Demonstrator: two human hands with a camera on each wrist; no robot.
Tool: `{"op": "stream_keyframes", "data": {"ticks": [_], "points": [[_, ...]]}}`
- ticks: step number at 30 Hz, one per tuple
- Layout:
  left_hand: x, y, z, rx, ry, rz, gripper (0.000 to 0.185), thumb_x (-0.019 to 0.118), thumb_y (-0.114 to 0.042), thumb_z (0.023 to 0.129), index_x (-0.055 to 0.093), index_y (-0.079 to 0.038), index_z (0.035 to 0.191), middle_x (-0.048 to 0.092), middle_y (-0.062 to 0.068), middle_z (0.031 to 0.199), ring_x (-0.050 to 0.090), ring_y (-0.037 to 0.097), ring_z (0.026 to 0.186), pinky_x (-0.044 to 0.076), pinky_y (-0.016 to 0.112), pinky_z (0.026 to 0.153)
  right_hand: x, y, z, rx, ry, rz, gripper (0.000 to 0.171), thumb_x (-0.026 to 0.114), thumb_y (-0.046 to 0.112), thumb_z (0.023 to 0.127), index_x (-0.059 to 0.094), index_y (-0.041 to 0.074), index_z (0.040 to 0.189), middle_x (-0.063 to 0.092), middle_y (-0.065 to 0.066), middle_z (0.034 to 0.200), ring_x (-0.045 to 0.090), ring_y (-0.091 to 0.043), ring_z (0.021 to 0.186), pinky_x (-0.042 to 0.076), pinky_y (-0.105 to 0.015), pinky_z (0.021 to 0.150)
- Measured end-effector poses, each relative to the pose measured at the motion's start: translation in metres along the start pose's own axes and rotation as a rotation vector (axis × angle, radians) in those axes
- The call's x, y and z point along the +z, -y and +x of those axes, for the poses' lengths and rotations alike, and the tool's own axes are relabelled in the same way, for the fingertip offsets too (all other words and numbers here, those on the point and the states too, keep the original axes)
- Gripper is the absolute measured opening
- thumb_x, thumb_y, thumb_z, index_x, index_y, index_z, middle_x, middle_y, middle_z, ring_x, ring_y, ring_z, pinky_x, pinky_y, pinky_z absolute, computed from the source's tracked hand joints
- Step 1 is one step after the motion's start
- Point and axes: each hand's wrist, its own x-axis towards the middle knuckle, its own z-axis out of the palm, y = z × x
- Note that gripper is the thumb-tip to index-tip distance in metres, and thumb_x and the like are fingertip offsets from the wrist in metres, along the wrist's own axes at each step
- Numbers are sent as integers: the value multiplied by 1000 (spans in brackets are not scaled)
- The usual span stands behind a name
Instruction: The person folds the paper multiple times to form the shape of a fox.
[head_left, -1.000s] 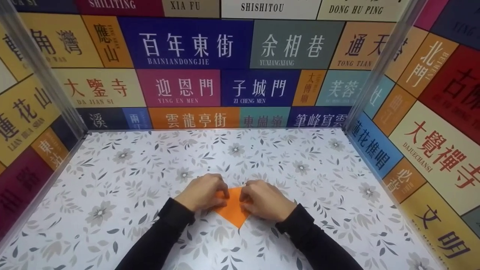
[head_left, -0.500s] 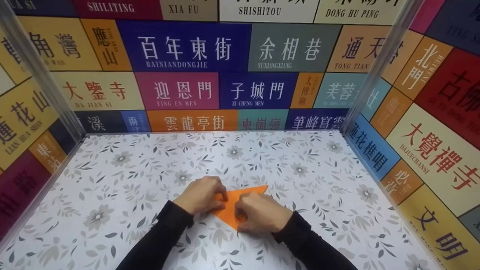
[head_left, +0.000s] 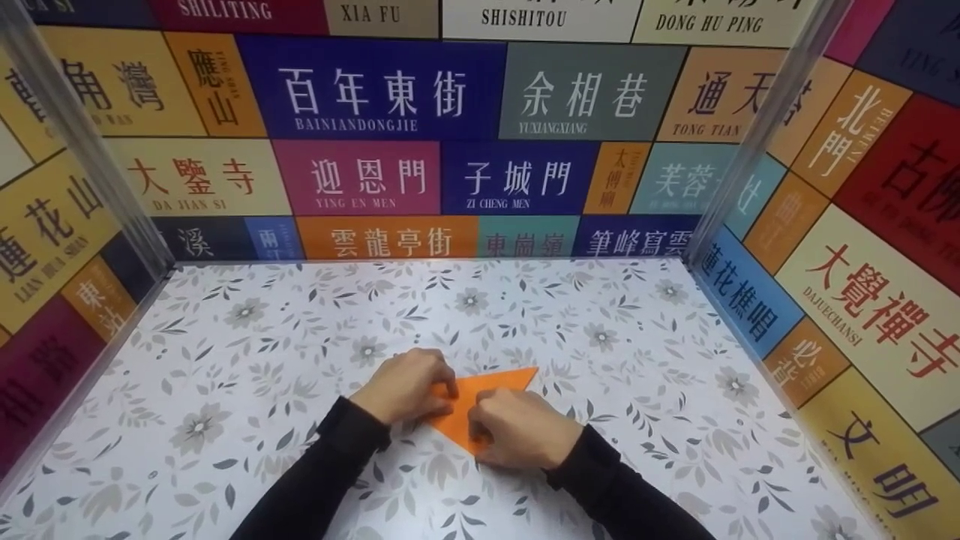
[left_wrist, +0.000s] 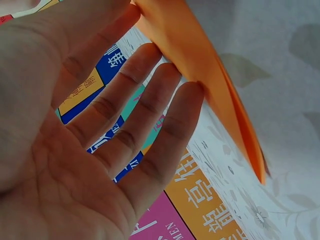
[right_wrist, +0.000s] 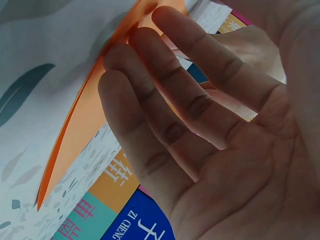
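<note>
A sheet of orange paper (head_left: 506,380), folded into layers, lies on the tabletop between both hands. One pointed corner sticks out at the upper right. My left hand (head_left: 409,385) holds the paper's left side with bent fingers, covering that corner. Lower down, my right hand (head_left: 529,427) pinches the paper near its bottom corner and covers part of the right side. In the left wrist view, the fingertips (left_wrist: 192,90) touch the paper (left_wrist: 180,40), whose layers part slightly along the edge. The right wrist view shows fingers (right_wrist: 120,95) against the paper (right_wrist: 82,117); the thumb's contact is hidden.
A white table (head_left: 300,315) with a grey floral pattern spreads around the paper. Upright panels (head_left: 375,90) printed with coloured signs close off the back and both sides. Clear strips (head_left: 142,225) run along the corners.
My right hand has shifted down and slightly left along the paper, uncovering its upper right corner. The left hand stays on the left side.
</note>
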Motion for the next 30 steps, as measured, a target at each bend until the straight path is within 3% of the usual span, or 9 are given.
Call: {"op": "stream_keyframes", "data": {"ticks": [4,10,30], "points": [[1,0,0,-4,5,-6,18,88,-28,78,79,-28,94,65,-10,100,62,13,94,53,37,85,2,1,-1,-15,-20,-13,13,83,17,71,76,20,82,59,10,77,52,-3,62,45,-19,54],[1,0,2,58,-26,28,18,88,-29,77,80,-27,93,68,-7,97,64,14,89,54,36,78,2,2,-2,-27,-49,-67,14,81,14,69,75,21,80,58,12,75,53,-4,62,46,-20,55],[0,0,2,-5,1,-13,19,88,-29,78,79,-28,95,66,-10,100,62,12,95,53,37,85,2,4,-2,-1,-29,-57,14,82,15,70,73,21,79,60,10,74,51,-5,60,45,-22,55]]}}
